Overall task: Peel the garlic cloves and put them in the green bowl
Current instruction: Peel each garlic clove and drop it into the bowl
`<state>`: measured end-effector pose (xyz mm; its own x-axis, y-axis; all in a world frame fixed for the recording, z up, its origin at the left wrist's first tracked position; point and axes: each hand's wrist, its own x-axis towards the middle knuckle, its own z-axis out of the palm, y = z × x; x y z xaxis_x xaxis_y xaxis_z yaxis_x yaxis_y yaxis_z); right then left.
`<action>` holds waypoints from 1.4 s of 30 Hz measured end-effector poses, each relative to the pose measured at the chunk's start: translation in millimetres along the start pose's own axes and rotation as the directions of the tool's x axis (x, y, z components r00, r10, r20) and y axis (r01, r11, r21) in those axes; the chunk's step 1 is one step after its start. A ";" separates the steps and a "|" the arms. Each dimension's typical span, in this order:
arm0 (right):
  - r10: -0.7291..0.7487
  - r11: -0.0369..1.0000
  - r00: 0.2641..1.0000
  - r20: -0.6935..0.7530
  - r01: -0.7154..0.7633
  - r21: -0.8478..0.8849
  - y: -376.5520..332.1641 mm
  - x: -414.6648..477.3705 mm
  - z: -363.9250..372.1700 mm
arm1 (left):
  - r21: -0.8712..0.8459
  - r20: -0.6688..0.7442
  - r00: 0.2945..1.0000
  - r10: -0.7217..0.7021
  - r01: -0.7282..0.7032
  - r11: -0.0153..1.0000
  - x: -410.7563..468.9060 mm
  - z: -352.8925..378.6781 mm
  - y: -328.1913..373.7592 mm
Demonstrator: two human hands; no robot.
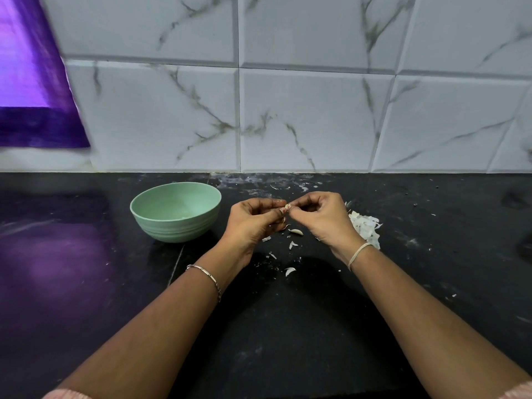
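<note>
The green bowl (pixel 176 229), contents unclear, sits at nine o'clock from the garlic clove (pixel 287 207) pinched between left hand (pixel 253 223) and right hand (pixel 320 218).

Bowl (pixel 172 230): stood on the counter (pixel 86 283), left of the 2 hands.
Clove (pixel 287 207): pinched between left hand (pixel 253 223) and right hand (pixel 319 220), above the counter.
Peel pile (pixel 365 228): lay just right of the right hand.
</note>
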<state>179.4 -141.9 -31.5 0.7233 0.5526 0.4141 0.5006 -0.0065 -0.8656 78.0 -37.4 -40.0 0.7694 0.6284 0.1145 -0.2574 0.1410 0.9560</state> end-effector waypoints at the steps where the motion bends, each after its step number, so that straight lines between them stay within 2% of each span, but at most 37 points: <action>1: -0.002 1.000 1.000 -0.009 0.001 -0.008 0.6 0.1 0.5 | 0.003 0.004 1.000 0.002 -0.002 1.000 -0.4 0.0 -0.1; 9: -0.042 0.998 0.996 -0.081 0.037 -0.060 -1.6 0.1 3.6 | -0.056 0.023 1.000 -0.009 0.010 0.998 -1.8 2.9 1.5; 16: -0.090 0.994 0.993 -0.071 0.085 -0.070 -1.1 -0.1 3.4 | -0.244 0.108 0.980 -0.167 0.189 0.951 0.3 -1.5 8.0; 18: -0.149 0.981 0.987 -0.057 0.141 -0.130 -1.3 0.3 2.0 | -0.252 0.128 0.973 -0.194 0.221 0.942 1.1 -3.2 9.5; 21: -0.317 0.911 0.947 -0.048 0.290 -0.293 -0.1 2.0 -4.0 | -0.224 0.159 0.962 -0.223 0.255 0.940 0.5 -4.8 11.4; 23: -0.353 0.884 0.934 -0.056 0.313 -0.346 3.3 5.5 -10.9 | -0.214 0.171 0.957 -0.233 0.267 0.940 0.7 -5.2 12.5; 24: -0.317 0.903 0.947 -0.052 0.285 -0.321 4.9 7.2 -14.4 | -0.217 0.172 0.957 -0.234 0.269 0.938 0.8 -5.4 13.0; 27: -0.129 0.988 0.991 0.047 0.133 -0.085 2.0 6.7 -19.5 | -0.237 0.164 0.958 -0.234 0.269 0.934 1.1 -5.5 13.2; 31: -0.056 0.991 0.990 0.126 0.040 0.129 -5.3 2.6 -19.2 | -0.241 0.132 0.964 -0.229 0.255 0.936 1.4 -7.1 11.0; 39: -0.031 0.996 0.994 0.101 0.023 0.082 4.0 1.7 -2.7 | -0.208 0.165 0.968 -0.191 0.223 0.952 3.7 -8.5 8.7; 42: -0.020 1.000 0.999 0.043 0.019 0.019 8.6 4.5 -1.5 | -0.049 0.164 0.976 -0.143 0.152 0.987 1.8 -7.1 11.6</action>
<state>187.6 -140.7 -36.7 0.6922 0.5879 0.4187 0.5053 0.0195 -0.8627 72.3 -29.2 -30.6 0.8837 0.4675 0.0199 -0.1654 0.2723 0.9479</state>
